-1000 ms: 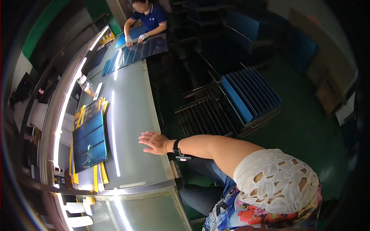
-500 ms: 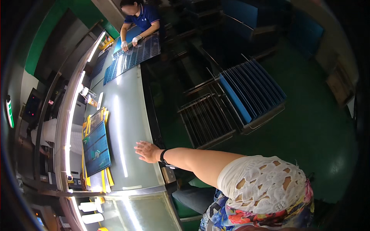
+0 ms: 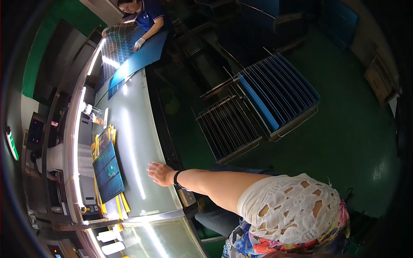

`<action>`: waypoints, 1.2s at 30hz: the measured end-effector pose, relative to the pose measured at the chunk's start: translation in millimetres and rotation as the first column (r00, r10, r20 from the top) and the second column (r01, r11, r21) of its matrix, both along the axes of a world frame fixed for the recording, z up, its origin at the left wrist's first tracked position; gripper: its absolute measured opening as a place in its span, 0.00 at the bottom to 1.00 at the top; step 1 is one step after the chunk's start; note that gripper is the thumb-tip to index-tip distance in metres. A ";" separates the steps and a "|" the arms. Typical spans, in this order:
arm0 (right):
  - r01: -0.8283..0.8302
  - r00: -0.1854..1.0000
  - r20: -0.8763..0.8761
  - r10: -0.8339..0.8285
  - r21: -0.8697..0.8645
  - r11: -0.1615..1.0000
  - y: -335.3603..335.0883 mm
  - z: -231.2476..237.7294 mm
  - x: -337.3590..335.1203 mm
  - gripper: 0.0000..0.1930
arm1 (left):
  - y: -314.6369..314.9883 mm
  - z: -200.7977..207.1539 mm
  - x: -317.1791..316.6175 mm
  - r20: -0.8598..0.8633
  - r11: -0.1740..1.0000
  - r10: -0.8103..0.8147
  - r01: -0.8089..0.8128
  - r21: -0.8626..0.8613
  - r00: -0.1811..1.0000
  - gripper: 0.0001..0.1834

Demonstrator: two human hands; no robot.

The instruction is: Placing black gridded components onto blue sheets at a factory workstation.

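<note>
My right hand (image 3: pixel 160 173) rests palm down near the edge of a smooth grey-green tabletop (image 3: pixel 150 137), fingers spread, holding nothing. A dark band circles that wrist, and the arm runs back to a white lace sleeve. To the left of the hand, apart from it, a dark teal rectangular panel (image 3: pixel 110 170) overlaps several yellow-edged sheets (image 3: pixel 122 205). Out of the picture is my left hand. At the far end of the table, a gloved co-worker (image 3: pixel 149 19) tilts up a large shiny patterned sheet (image 3: pixel 117 45) beside a plain blue sheet (image 3: pixel 144 56).
Right of the table, a rack of upright blue panels (image 3: pixel 282 90) stands next to a dark wire rack (image 3: pixel 228 129). White bottles (image 3: pixel 113 248) lie at the lower left. Clear containers (image 3: pixel 92 112) sit by the table's left side, along a bright tube light (image 3: pixel 76 148).
The co-worker has raised the patterned sheet toward the left, and a plain blue sheet now shows. The view has shifted slightly; my right hand stays spread on the tabletop.
</note>
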State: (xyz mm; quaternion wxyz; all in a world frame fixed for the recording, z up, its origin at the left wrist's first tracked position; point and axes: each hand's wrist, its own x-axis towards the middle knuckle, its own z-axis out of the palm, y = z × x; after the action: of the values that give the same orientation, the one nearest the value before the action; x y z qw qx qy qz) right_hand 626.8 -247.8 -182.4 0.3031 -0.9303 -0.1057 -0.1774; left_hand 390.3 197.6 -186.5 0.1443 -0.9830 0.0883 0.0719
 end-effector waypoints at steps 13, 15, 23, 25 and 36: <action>0.016 1.000 -0.011 -0.016 0.007 1.000 -1.3 -2.0 -3.6 0.18 | -2.0 -21.8 -19.9 -0.023 0.997 0.076 -0.076 -0.019 0.997 0.33; 0.016 1.000 -0.009 -0.016 0.000 1.000 0.0 -1.4 -2.7 0.18 | -2.9 -27.2 -25.1 -0.025 0.995 0.093 -0.094 -0.028 0.995 0.33; 0.015 1.000 0.002 -0.015 0.001 1.000 0.8 1.0 -1.3 0.20 | -9.2 -43.8 -38.9 -0.041 0.987 0.149 -0.151 -0.052 0.988 0.32; 0.014 1.000 -0.003 -0.014 0.002 1.000 1.9 0.5 -2.2 0.20 | -10.6 -47.1 -42.9 -0.043 0.985 0.163 -0.166 -0.055 0.986 0.31; -0.001 0.998 -0.063 0.000 -0.027 1.000 1.9 6.6 -6.7 0.20 | -11.0 -51.9 -62.5 -0.054 0.969 0.241 -0.243 -0.047 0.969 0.30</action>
State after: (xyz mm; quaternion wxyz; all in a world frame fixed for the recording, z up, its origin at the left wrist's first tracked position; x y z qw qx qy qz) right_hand 620.1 -245.9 -175.9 0.2936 -0.9395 -0.0987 -0.1465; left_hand 327.8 186.5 -238.4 0.1060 -0.9879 -0.0271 0.1100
